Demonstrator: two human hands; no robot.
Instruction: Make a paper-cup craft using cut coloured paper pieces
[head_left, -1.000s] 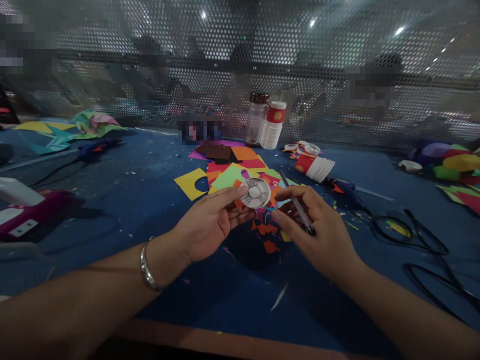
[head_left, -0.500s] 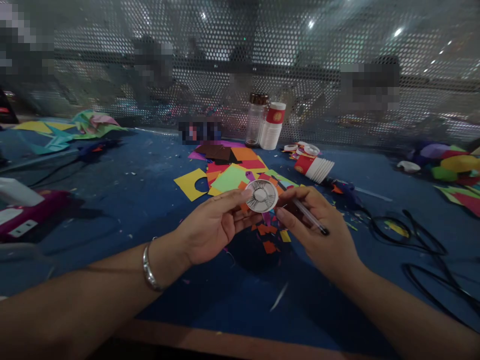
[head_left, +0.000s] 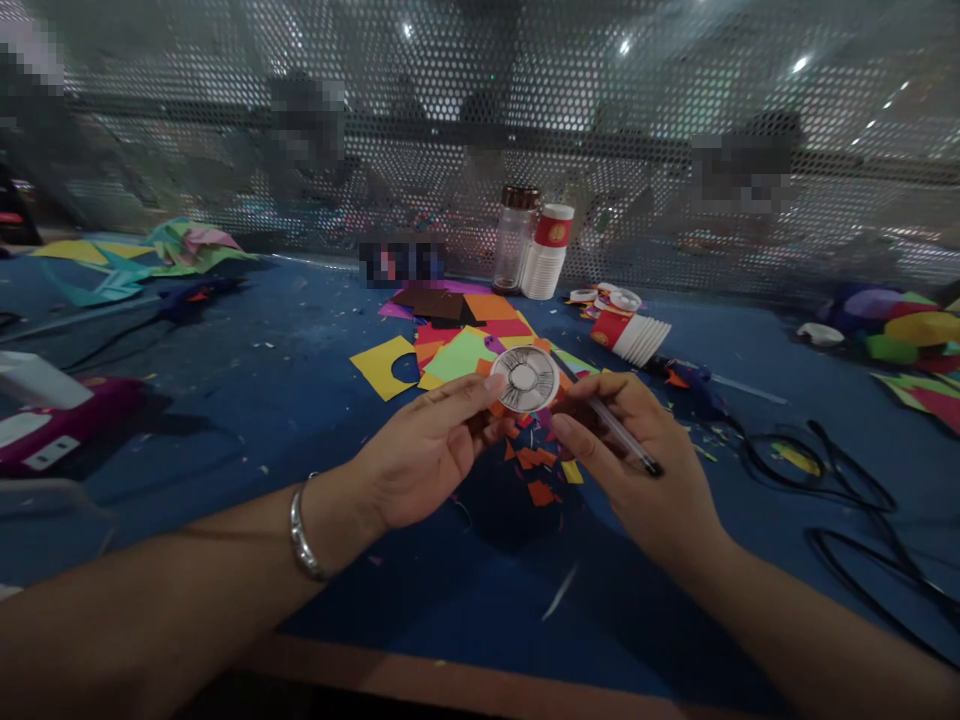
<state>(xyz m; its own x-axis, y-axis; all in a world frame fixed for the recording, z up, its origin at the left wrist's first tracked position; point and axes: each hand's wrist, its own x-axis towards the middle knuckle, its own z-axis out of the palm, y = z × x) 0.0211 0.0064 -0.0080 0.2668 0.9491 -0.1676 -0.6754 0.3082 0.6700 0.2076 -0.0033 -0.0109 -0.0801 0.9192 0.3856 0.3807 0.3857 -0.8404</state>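
A round white paper disc point(head_left: 537, 398), drawn with black lines fanning out from a pale centre circle, is pinched at its left edge by my left hand point(head_left: 424, 455). The thumb lies on the disc's front, and the other fingers are partly hidden behind it. My right hand point(head_left: 637, 455) has its fingers closed around a clear-barrelled pen point(head_left: 621, 436) with a black end, held slantwise beside the disc. Behind and below the disc lie coloured paper sheets point(head_left: 463, 357) and small orange paper scraps point(head_left: 538, 492) on the blue table.
A stack of paper cups point(head_left: 541, 270) stands beside a clear bottle point(head_left: 512, 245) at the back. More cups point(head_left: 634, 338) lie sideways near a blue glue gun point(head_left: 694, 385). A black cable point(head_left: 817, 490) coils at right. A maroon power strip point(head_left: 75, 435) sits at left.
The disc has risen slightly and tilted a little between my hands. My right hand keeps the pen in nearly the same spot.
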